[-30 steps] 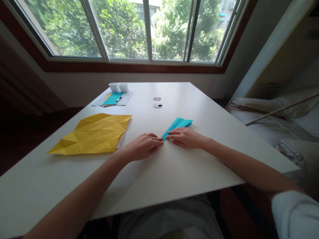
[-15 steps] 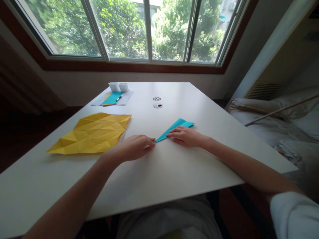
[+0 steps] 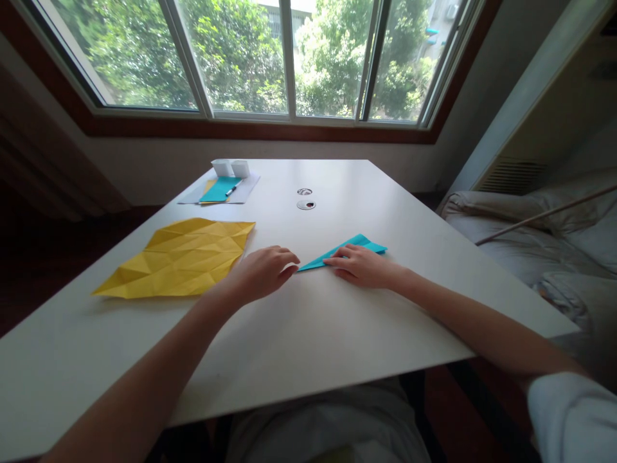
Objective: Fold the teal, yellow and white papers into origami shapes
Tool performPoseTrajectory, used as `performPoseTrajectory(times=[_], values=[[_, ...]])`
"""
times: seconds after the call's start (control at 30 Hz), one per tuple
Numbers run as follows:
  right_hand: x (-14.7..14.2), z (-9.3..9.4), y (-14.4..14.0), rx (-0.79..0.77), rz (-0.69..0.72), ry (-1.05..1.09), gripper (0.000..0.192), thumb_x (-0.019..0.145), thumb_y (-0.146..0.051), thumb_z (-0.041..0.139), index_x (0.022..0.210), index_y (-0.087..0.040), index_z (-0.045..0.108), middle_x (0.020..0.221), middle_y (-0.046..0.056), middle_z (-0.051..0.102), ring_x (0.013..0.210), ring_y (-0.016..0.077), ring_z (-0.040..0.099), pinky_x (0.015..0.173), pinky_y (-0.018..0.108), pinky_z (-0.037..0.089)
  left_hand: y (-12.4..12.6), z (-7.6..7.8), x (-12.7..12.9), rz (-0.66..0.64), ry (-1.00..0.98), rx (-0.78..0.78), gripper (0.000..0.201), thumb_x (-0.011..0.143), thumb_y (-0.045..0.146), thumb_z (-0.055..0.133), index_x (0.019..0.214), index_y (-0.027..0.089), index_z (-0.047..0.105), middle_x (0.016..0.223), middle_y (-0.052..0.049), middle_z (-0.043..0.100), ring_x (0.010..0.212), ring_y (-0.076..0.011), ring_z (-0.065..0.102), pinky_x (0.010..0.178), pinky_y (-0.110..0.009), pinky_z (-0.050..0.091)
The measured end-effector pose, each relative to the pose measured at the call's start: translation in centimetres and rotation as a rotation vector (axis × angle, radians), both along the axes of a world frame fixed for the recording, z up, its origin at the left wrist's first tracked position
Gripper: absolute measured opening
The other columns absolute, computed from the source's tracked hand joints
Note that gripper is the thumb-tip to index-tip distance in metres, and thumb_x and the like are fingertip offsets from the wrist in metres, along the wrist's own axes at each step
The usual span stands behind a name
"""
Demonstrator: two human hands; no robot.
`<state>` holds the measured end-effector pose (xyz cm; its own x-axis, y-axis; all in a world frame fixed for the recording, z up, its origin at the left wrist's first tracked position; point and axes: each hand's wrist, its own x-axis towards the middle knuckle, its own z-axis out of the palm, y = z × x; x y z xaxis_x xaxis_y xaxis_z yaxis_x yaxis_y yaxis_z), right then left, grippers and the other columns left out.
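1. A wide window of 4 visible panes in silver-grey metal frames (image 3: 236, 58) spans the far side, edged by a reddish-brown surround (image 3: 270, 132).
2. Outside stand sunlit, leafy green trees (image 3: 139, 58), with part of a pale building (image 3: 274, 22) behind.
3. Daylight enters there, leaving a soft sheen on the smooth white table (image 3: 308, 341), whose top carries 2 round inserts (image 3: 305, 204).
4. The plain pale wall (image 3: 270, 149) below the window is shadowed.
5. A dim brownish curtain (image 3: 53, 161) hangs at left.
6. At right, a slatted grille (image 3: 515, 175) sits above beige padded furniture (image 3: 491, 206), crossed by a thin stick (image 3: 544, 215).
7. The floor (image 3: 448, 411) is dark red.
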<state>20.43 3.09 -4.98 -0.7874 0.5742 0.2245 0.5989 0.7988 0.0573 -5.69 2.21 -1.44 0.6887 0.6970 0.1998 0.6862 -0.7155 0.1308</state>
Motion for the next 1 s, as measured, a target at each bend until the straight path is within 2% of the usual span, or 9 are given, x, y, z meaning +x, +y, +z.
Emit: performPoseTrajectory(times=[0.13, 0.27, 0.4, 0.53, 0.63, 0.8, 0.9, 1.0], values=[[-0.7, 0.6, -0.9, -0.009, 0.046, -0.031, 0.036, 0.091, -0.030, 0.040, 0.123, -0.018, 0.053, 0.101, 0.012, 0.059, 0.088, 0.0215, 0.055, 0.079, 0.036, 0.044, 0.3, -1.3, 1.2, -0.075, -0.028, 0.012, 0.026, 0.089, 0.025, 0.044, 0.105, 0.020, 0.063, 0.099, -0.007, 0.061, 0.088, -0.0177, 0.059, 0.077, -0.028, 0.046], [-1.1, 1.3, -1.4, -0.066, 0.125, -0.047, 0.035, 0.091, -0.033, 0.041, 0.119, -0.019, 0.055, 0.096, 0.011, 0.060, 0.086, 0.0195, 0.055, 0.079, 0.033, 0.043, 0.3, -2.5, 1.8, -0.124, -0.029, -0.043, 0.024, 0.089, 0.024, 0.044, 0.099, 0.021, 0.065, 0.089, -0.006, 0.061, 0.083, -0.0165, 0.059, 0.075, -0.026, 0.045], [-0.4, 1.9, -1.0, -0.111, 0.074, -0.048, 0.031, 0.090, -0.031, 0.044, 0.115, -0.020, 0.059, 0.094, 0.009, 0.061, 0.084, 0.0180, 0.056, 0.076, 0.030, 0.041, 0.1, -2.4, 2.1, -0.133, 0.026, -0.024, 0.025, 0.090, 0.020, 0.041, 0.097, 0.019, 0.065, 0.087, -0.006, 0.060, 0.082, -0.0160, 0.058, 0.072, -0.025, 0.045], [0.7, 2.7, -0.4, -0.130, -0.013, -0.128, 0.023, 0.087, -0.026, 0.048, 0.100, -0.019, 0.065, 0.088, 0.007, 0.063, 0.077, 0.0173, 0.058, 0.072, 0.029, 0.039, 0.2, -1.8, 1.8, -0.100, 0.149, 0.058, 0.027, 0.091, 0.018, 0.039, 0.093, 0.018, 0.065, 0.085, -0.007, 0.059, 0.082, -0.0171, 0.056, 0.069, -0.026, 0.045], [1.0, 3.0, -0.3, -0.123, -0.049, -0.167, 0.019, 0.084, -0.020, 0.049, 0.093, -0.019, 0.066, 0.086, 0.006, 0.064, 0.074, 0.0163, 0.058, 0.069, 0.028, 0.037, 0.5, -1.5, 1.4, -0.079, 0.167, 0.070, 0.026, 0.090, 0.017, 0.039, 0.089, 0.017, 0.065, 0.083, -0.007, 0.059, 0.081, -0.0172, 0.056, 0.069, -0.026, 0.044], [-0.5, 2.2, -1.3, -0.026, -0.120, -0.184, 0.022, 0.089, -0.022, 0.043, 0.095, -0.017, 0.064, 0.087, 0.008, 0.064, 0.075, 0.0175, 0.058, 0.067, 0.029, 0.036, 0.2, -2.0, 2.1, -0.065, 0.115, 0.073, 0.023, 0.089, 0.018, 0.041, 0.086, 0.016, 0.064, 0.084, -0.007, 0.059, 0.078, -0.0159, 0.056, 0.069, -0.026, 0.045], [-1.6, 1.5, -1.9, 0.038, -0.124, -0.185, 0.026, 0.091, -0.020, 0.038, 0.103, -0.017, 0.061, 0.090, 0.008, 0.063, 0.077, 0.0178, 0.058, 0.068, 0.029, 0.036, -0.1, -2.5, 3.3, -0.074, 0.102, 0.088, 0.022, 0.089, 0.015, 0.040, 0.090, 0.016, 0.062, 0.084, -0.006, 0.059, 0.079, -0.0168, 0.056, 0.069, -0.026, 0.046], [-2.2, 1.1, -2.1, 0.062, -0.112, -0.178, 0.026, 0.092, -0.018, 0.037, 0.104, -0.017, 0.060, 0.091, 0.008, 0.063, 0.079, 0.0174, 0.057, 0.069, 0.029, 0.036, -0.2, -2.8, 4.1, -0.072, 0.109, 0.090, 0.022, 0.089, 0.013, 0.040, 0.087, 0.015, 0.062, 0.083, -0.006, 0.059, 0.080, -0.0175, 0.056, 0.069, -0.026, 0.046]])
